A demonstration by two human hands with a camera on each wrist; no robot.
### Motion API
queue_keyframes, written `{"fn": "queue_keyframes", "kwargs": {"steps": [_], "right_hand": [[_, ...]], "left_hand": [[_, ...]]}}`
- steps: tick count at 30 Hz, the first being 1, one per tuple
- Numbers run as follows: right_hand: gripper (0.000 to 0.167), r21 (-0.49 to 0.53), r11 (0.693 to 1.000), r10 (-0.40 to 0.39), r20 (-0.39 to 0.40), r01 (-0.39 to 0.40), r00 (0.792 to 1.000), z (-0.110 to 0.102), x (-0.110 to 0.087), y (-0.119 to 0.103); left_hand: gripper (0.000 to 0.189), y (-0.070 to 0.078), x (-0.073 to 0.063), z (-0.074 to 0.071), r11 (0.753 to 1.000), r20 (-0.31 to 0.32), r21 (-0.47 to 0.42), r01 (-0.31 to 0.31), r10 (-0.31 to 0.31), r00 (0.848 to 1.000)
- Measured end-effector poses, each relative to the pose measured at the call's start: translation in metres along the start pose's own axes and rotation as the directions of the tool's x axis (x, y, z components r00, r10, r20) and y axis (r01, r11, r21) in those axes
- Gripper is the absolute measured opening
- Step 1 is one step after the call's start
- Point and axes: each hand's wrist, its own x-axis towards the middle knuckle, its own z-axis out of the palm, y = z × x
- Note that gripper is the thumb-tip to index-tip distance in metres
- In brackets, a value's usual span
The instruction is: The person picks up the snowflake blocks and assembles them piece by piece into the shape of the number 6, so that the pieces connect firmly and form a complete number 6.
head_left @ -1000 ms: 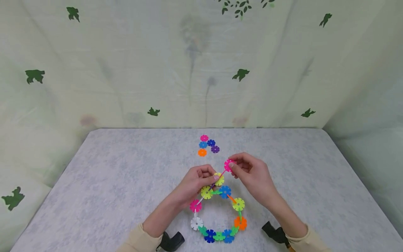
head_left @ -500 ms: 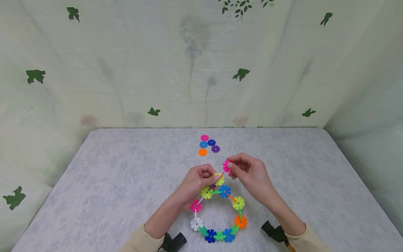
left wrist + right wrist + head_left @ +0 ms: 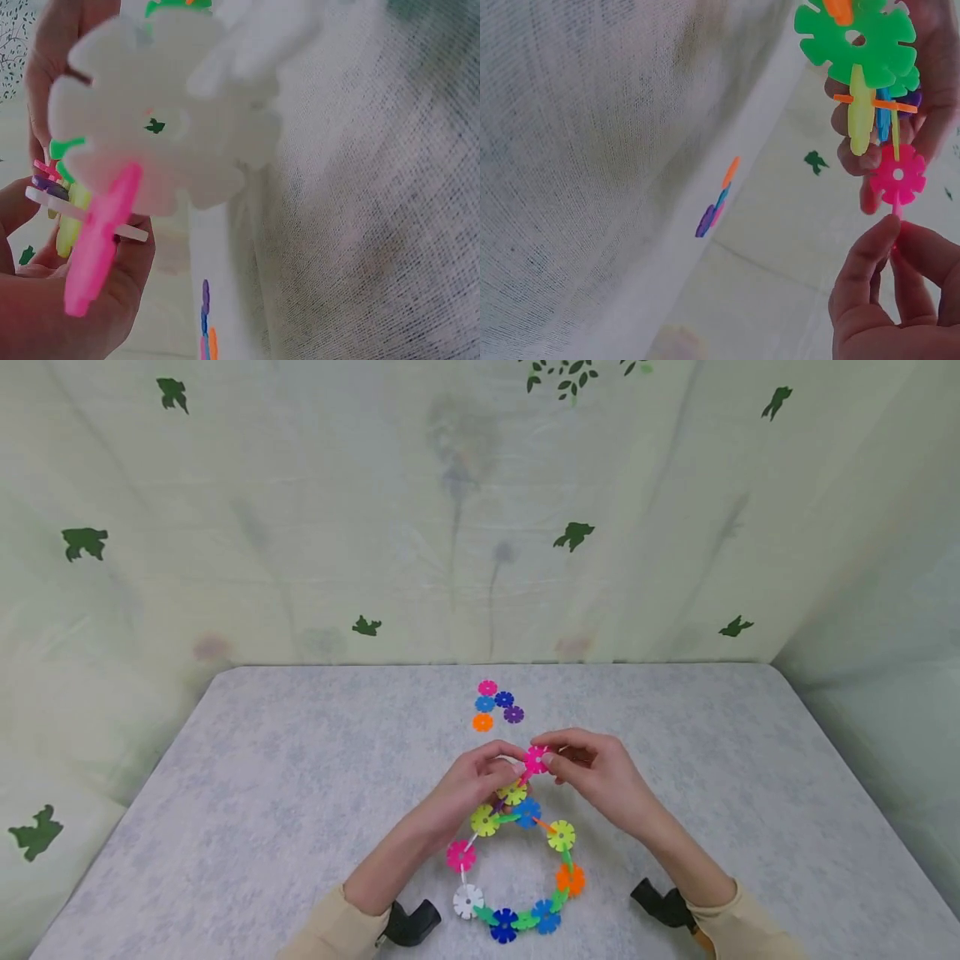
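A ring of slotted, flower-shaped plastic discs (image 3: 467, 900) in several colours hangs low between both hands. My right hand (image 3: 603, 775) pinches a pink flower disc (image 3: 536, 762) at the ring's top between thumb and fingers. My left hand (image 3: 472, 785) pinches at this disc's left edge, just above a yellow flower disc (image 3: 513, 793). In the right wrist view, the right fingers (image 3: 922, 262) pinch a pink piece seen edge-on below another pink flower disc (image 3: 898, 174). A blurred white flower disc (image 3: 161, 112) hides part of the left hand (image 3: 82, 300) in the left wrist view.
Several loose flower discs, including an orange one (image 3: 483, 722) and a purple one (image 3: 513, 715), lie farther back on the grey table (image 3: 300, 777). Behind the table hangs a pale curtain (image 3: 300, 527). Black wrist-worn parts (image 3: 411, 923) show by the sleeves.
My left fingers have shifted up from the yellow disc to the pink one. My right hand has come slightly left and down, and the ring's upper part has shifted left.
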Motion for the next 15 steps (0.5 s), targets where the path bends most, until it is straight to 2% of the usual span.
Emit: {"fn": "queue_keyframes", "kwargs": {"steps": [4, 7, 12, 15], "right_hand": [[0.022, 0.005, 1.0, -0.005, 0.081, 0.005, 0.997, -0.002, 0.007, 0.003], [0.023, -0.015, 1.0, 0.008, 0.112, -0.006, 0.994, -0.005, 0.019, 0.008], [0.024, -0.113, 0.992, 0.062, 0.134, -0.047, 0.989, -0.007, 0.05, 0.022], [0.025, -0.222, 0.974, 0.084, 0.166, -0.046, 0.983, -0.004, 0.071, 0.032]], "left_hand": [[0.027, 0.0, 0.002, 0.0, 0.999, -0.003, 0.034, -0.014, 0.014, 1.0], [0.024, -0.001, 0.002, 0.0, 0.999, -0.025, 0.032, -0.002, 0.003, 1.0], [0.024, -0.003, 0.0, 0.0, 1.0, -0.088, 0.009, 0.024, -0.023, 0.996], [0.027, -0.004, -0.001, 0.002, 0.999, -0.131, -0.024, 0.035, -0.038, 0.991]]}}
